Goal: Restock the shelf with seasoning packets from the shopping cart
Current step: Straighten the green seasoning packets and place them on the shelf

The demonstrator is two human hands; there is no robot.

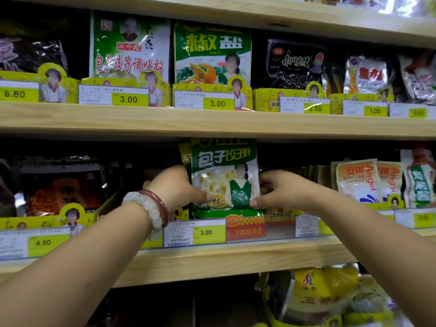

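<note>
A green and white seasoning packet stands upright on the middle shelf, above a 3.00 price tag. My left hand, with bead bracelets on its wrist, pinches the packet's lower left edge. My right hand pinches its lower right edge. More packets of the same kind seem to stand behind it, mostly hidden. The shopping cart is out of view.
The upper shelf carries green, white and black packets behind yellow price holders. Dark orange packets stand left of my hands, white and orange packets to the right. Yellow bags fill the lowest level.
</note>
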